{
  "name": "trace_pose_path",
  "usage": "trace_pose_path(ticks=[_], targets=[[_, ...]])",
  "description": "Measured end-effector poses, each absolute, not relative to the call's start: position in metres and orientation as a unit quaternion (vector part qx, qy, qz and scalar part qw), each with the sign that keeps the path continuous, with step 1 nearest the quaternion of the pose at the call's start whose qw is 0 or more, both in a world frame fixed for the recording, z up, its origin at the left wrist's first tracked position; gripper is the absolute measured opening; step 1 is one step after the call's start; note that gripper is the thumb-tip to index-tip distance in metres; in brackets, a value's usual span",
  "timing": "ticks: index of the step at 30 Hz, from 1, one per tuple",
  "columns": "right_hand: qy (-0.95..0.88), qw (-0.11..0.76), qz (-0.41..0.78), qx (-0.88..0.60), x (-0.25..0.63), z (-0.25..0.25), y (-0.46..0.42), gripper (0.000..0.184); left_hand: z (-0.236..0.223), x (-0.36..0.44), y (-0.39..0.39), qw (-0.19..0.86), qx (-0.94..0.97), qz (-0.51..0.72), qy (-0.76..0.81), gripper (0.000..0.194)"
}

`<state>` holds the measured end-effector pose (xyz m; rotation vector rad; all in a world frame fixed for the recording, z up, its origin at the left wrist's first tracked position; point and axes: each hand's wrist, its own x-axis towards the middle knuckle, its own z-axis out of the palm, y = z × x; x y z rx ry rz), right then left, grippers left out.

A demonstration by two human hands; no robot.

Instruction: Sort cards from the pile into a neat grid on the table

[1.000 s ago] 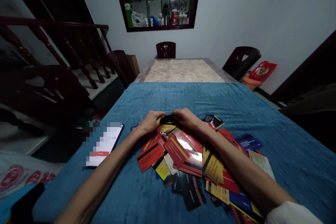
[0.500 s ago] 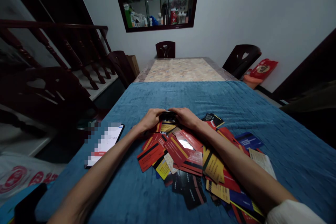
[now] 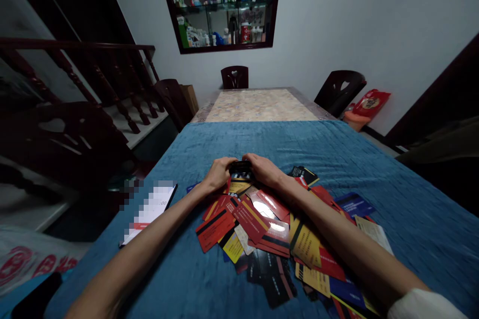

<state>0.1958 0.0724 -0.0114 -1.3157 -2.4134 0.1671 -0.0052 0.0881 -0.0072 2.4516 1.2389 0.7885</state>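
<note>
My left hand (image 3: 219, 172) and my right hand (image 3: 264, 168) meet beyond a loose pile of plastic cards (image 3: 258, 219). Between them they grip a black card (image 3: 240, 165) by its two ends, fingers closed; whether more cards lie behind it I cannot tell. Just under it lies a gold card (image 3: 239, 186), part of the pile. Red, yellow, black and blue cards overlap one another below and to the right, partly covered by my right forearm. A few black cards (image 3: 305, 174) lie to the right of my right hand.
A phone (image 3: 153, 209) with a lit screen lies left of my left forearm. Blue cloth (image 3: 179, 269) covers the near part of the table. Dark wooden chairs (image 3: 235, 77) stand around it, and a white plastic bag (image 3: 33, 254) is at the lower left.
The view has tipped up slightly, so the table and shelves sit lower in the picture. Both hands stay together on the black card, with only a small shift of the fingers.
</note>
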Motion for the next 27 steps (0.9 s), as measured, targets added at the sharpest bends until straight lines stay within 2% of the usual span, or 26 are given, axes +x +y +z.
trace_pose_path(ticks=[9, 17, 24, 27], targets=[[-0.865, 0.167, 0.023, -0.472, 0.195, 0.007, 0.073, 0.050, 0.002, -0.004, 0.095, 0.151, 0.829, 0.300, 0.447, 0.042], [-0.858, 0.175, -0.021, -0.482, 0.193, 0.007, 0.082, 0.057, 0.013, -0.003, 0.114, 0.158, 0.821, 0.299, 0.461, 0.046], [-0.856, 0.211, -0.068, -0.467, 0.195, 0.001, 0.101, 0.047, 0.008, -0.003, 0.141, 0.159, 0.816, 0.296, 0.470, 0.043], [-0.851, 0.219, -0.071, -0.472, 0.196, 0.000, 0.113, 0.047, 0.004, -0.006, 0.152, 0.142, 0.822, 0.298, 0.464, 0.049]])
